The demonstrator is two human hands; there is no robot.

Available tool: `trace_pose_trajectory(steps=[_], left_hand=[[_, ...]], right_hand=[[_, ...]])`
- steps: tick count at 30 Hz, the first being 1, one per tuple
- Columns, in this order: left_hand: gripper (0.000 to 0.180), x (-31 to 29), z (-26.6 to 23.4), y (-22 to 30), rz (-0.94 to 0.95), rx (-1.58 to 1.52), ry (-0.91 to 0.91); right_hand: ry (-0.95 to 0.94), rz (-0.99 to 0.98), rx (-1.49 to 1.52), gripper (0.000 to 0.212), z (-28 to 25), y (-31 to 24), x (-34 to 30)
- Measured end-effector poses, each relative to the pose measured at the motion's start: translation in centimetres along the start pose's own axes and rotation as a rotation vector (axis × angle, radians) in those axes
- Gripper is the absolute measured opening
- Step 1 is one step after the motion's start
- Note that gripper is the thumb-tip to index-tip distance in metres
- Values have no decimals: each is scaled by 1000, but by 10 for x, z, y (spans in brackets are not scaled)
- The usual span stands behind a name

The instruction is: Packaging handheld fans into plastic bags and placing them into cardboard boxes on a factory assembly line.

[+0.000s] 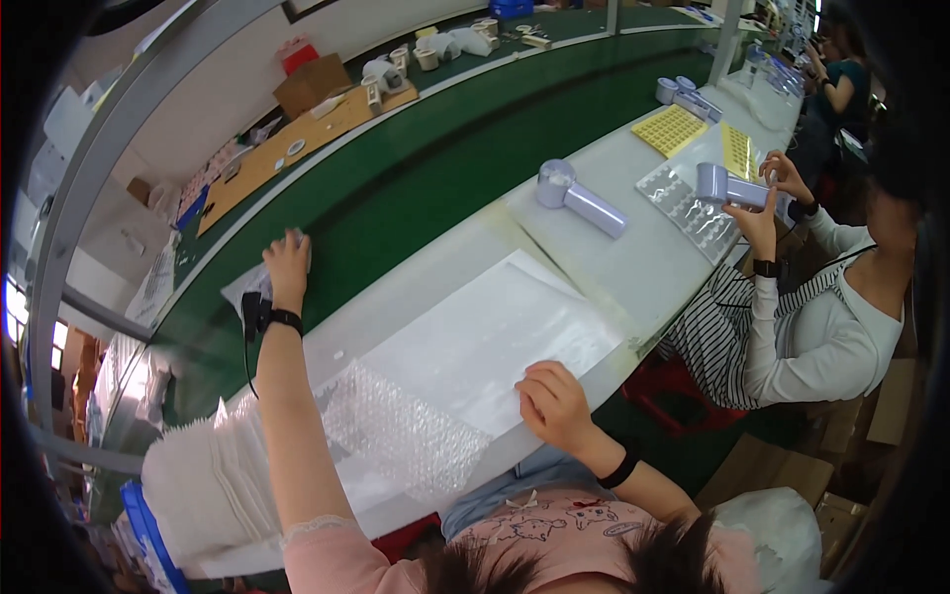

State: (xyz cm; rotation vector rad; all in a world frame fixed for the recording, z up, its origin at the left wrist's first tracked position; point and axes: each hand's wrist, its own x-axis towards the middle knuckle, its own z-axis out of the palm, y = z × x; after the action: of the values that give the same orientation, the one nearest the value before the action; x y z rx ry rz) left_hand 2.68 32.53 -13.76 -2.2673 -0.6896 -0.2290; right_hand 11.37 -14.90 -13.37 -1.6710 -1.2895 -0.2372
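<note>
My left hand [287, 265] reaches out over the green conveyor belt, its fingers closed round a pale, bagged item [242, 285]. What lies inside the bag is mostly hidden by the hand. Near the front edge of the white table, my right hand [554, 404] has its fingers curled in, and nothing shows in them. Between my arms lie a smooth white sheet [465, 342] and a piece of bubble wrap [401, 431]. Farther right on the table rests a lilac handheld device [584, 198] with a round head.
A co-worker's hands [757, 213] hold a similar lilac device [730, 185] at the right, beside yellow trays [670, 131] and a clear sheet of stickers [683, 203]. A stack of white foam sleeves [208, 485] stands at my left. Across the belt is a cardboard box [312, 84].
</note>
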Motion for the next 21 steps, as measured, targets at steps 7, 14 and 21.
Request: trace_pose_trajectory(steps=[7, 14, 21], left_hand=[[57, -4, -22, 13, -228, -355, -215], [53, -57, -120, -32, -60, -577, -446], [52, -185, -237, -48, -135, -638, -712]], right_hand=[[9, -22, 18, 15, -2, 5, 0], [-64, -14, 96, 17, 1, 6, 1], [-467, -126, 217, 33, 3, -45, 11]])
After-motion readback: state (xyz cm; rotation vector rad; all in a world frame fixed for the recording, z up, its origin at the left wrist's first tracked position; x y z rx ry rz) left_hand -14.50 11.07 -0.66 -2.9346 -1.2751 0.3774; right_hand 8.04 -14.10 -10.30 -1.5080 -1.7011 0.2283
